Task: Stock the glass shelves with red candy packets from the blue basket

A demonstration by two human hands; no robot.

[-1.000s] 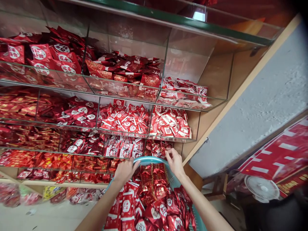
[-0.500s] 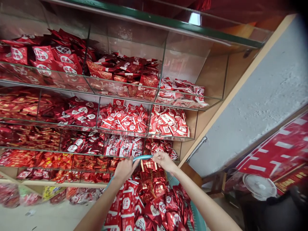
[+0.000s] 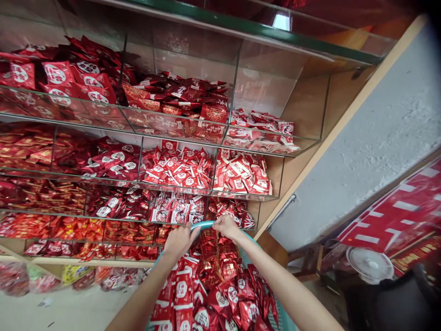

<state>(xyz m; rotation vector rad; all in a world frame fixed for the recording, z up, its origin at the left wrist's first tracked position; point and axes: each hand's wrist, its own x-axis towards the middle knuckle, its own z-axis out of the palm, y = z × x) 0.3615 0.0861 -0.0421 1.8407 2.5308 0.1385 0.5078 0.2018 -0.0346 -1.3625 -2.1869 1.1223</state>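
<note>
A teal plastic basket heaped with red foil candy packets is held up against the glass shelves. My left hand is closed on the basket's far rim, on the left side. My right hand is closed on the same rim a little to the right, just below the glass bin of small red packets. Both forearms run along the sides of the basket.
Tiered glass bins full of red and white wrapped sweets fill the shelving ahead and to the left. A wooden frame and a grey wall stand to the right. A white fan and red boxes lie lower right.
My right hand has drawn back from the bin of small packets and moved left to the basket's rim, where it has closed. My left hand has stayed on the rim.
</note>
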